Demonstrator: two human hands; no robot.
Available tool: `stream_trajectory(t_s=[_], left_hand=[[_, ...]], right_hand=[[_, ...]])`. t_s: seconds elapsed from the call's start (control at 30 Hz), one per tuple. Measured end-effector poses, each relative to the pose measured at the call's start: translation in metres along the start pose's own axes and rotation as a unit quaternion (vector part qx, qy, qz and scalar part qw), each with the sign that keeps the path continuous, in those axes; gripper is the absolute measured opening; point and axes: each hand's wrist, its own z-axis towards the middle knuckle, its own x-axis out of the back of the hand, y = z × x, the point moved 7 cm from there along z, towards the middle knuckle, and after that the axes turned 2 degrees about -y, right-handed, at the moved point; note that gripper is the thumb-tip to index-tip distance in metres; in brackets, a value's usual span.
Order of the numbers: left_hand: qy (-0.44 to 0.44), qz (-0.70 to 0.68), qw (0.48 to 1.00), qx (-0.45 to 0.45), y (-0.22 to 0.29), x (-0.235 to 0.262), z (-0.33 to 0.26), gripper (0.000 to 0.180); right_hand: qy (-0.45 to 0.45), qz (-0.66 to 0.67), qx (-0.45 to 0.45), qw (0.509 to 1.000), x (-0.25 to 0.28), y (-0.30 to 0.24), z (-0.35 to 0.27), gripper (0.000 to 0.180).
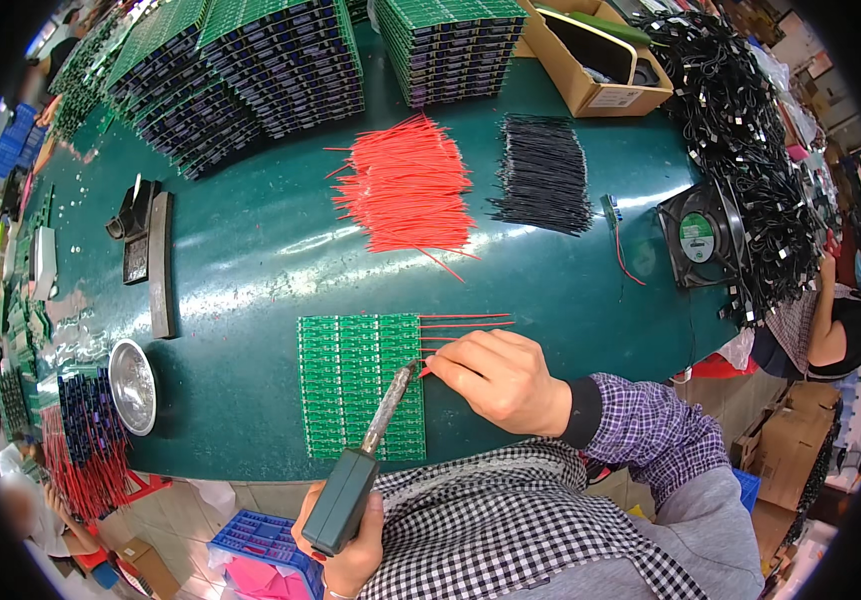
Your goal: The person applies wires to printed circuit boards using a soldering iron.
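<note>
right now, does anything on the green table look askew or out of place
Slightly: one red wire juts diagonally from the near edge of its mostly crosswise pile, and a small board lies alone by the fan, away from the green panel.

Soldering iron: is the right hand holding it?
No: the left hand holds the soldering iron, and the right hand pinches a red wire.

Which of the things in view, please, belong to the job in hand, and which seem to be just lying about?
Belong to the job:
soldering iron, in the left hand
green circuit board panel, at the iron's tip
red wire, in the right hand
red wire pile, probably the supply

Apparently just lying about:
black wire pile
fan
cardboard box
black cables
</note>
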Motion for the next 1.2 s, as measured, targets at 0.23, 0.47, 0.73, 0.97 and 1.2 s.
stream_trajectory(t_s=[0.23, 0.47, 0.73, 0.97, 1.2], left_hand=[[-0.004, -0.03, 0.999, 0.017, -0.011, 0.002, -0.011, 0.031], [0.055, -0.053, 0.993, 0.093, -0.019, 0.007, -0.021, 0.035], [0.068, -0.058, 0.99, 0.105, -0.017, 0.006, -0.022, 0.036], [-0.006, -0.036, 0.996, 0.079, -0.004, 0.005, -0.011, 0.036], [0.011, -0.066, 0.997, 0.035, -0.006, 0.003, -0.013, 0.037]], right_hand=[[0.0, -0.001, 0.0, 1.0, 0.0, -0.001, 0.0, 0.023], [0.007, 0.004, -0.001, 1.0, 0.0, 0.0, 0.0, 0.023], [0.055, 0.013, 0.034, 0.998, 0.01, -0.007, 0.0, 0.021], [0.039, 0.04, 0.025, 0.998, 0.006, -0.008, -0.004, 0.021], [0.025, 0.022, 0.032, 0.999, 0.002, -0.009, -0.006, 0.02]])
